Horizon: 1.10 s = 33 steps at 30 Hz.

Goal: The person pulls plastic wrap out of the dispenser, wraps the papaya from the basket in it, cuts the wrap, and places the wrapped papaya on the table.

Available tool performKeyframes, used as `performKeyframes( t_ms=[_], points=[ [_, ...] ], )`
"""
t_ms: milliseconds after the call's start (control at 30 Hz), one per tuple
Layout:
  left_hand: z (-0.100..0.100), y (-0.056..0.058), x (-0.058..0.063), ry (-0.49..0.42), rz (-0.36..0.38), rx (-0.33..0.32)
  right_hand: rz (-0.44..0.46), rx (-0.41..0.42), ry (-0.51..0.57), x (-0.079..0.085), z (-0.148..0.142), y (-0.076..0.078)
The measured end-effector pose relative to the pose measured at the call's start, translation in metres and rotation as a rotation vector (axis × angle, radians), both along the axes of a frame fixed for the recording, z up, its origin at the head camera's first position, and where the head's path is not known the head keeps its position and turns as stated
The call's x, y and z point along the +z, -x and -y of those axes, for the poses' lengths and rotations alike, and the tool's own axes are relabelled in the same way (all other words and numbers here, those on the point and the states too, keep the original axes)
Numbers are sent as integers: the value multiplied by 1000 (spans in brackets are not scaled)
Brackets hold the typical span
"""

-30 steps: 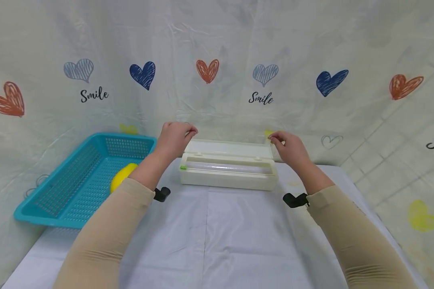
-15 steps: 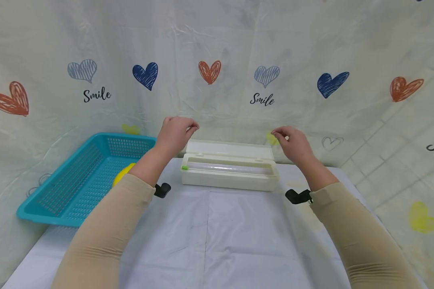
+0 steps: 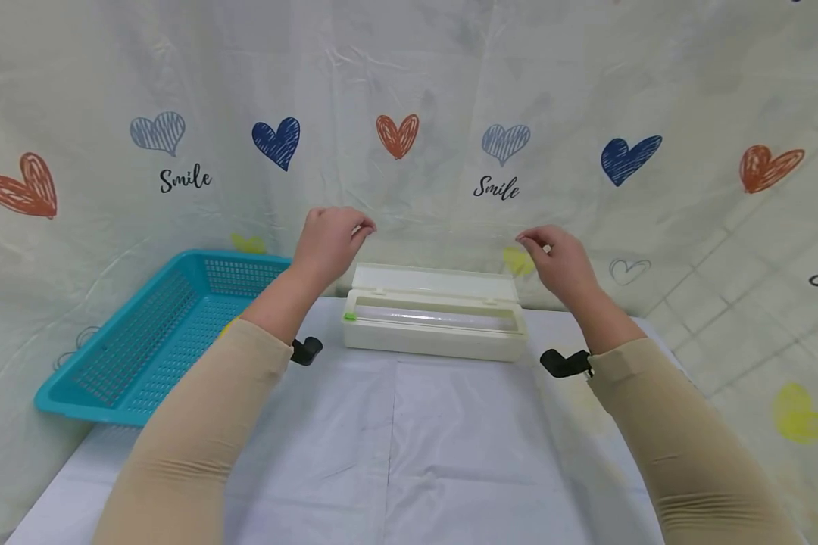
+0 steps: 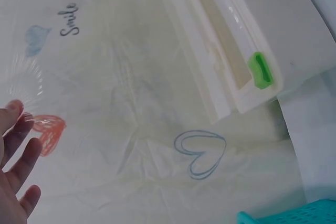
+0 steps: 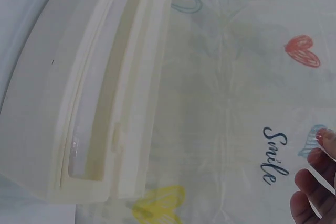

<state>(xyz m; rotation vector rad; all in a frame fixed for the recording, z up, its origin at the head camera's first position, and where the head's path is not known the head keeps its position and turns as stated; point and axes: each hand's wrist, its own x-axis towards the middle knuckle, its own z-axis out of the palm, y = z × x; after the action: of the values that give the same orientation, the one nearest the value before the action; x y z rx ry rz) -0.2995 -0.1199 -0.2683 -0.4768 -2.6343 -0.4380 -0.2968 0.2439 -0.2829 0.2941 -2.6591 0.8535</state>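
Note:
A long cream plastic wrap dispenser (image 3: 436, 344) stands at the back of the table. Its lid (image 3: 436, 280) is raised, and a roll of plastic wrap (image 3: 429, 318) lies inside. A green slider (image 4: 261, 70) sits at its left end. Above and behind the box, my left hand (image 3: 330, 246) pinches the clear plastic wrap (image 4: 29, 80), whose creases fan out from the fingertips in the left wrist view. Level with it on the other side, my right hand (image 3: 560, 261) has thumb and forefinger pinched on the film's other corner; the film is barely visible there.
A turquoise basket (image 3: 57, 405) stands at the left, with a yellow thing (image 3: 228, 327) in it mostly hidden by my left arm. White cloth (image 3: 463, 446) covers the table. A printed sheet with hearts (image 3: 409, 204) hangs behind the box.
Both hands have risen higher above the box, and the right hand has shifted slightly right. The box, lid and basket stay in place. My left arm now hides more of the yellow thing.

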Motion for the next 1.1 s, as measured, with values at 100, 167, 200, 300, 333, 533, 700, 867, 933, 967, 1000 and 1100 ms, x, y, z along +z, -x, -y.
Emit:
performKeyframes(
  t_ms=[100, 167, 200, 300, 333, 533, 700, 867, 933, 967, 1000, 1100],
  points=[
    [0, -1, 4, 2, -12, 1, -35, -3, 0, 2, 0, 0],
    [0, -2, 6, 5, -27, 1, -52, -7, 0, 3, 0, 0],
    [0, -2, 7, 5, -34, 1, -58, -12, 2, 4, 1, 0],
    [-1, -4, 11, 1, -49, -1, -76, -25, 6, 7, 1, 0],
    [-1, -4, 13, 1, -54, -1, -81, -29, 12, 8, 2, 0],
    [-2, -5, 21, 6, -81, 2, -108, -48, 52, 14, 4, -3],
    [-2, -8, 27, 0, -99, 0, -138, -59, 73, 17, 6, -5],
    [-1, -11, 33, -18, -102, 0, -151, -66, 85, 21, 7, -6],
    [0, -12, 35, -24, -109, 1, -156, -68, 87, 24, 8, -6],
    [0, -12, 36, -26, -115, 0, -160, -68, 88, 25, 9, -7],
    [0, -13, 37, -26, -124, -2, -165, -69, 88, 26, 9, -8],
    [0, -14, 39, -27, -146, -5, -176, -70, 96, 30, 10, -11]
  ],
)
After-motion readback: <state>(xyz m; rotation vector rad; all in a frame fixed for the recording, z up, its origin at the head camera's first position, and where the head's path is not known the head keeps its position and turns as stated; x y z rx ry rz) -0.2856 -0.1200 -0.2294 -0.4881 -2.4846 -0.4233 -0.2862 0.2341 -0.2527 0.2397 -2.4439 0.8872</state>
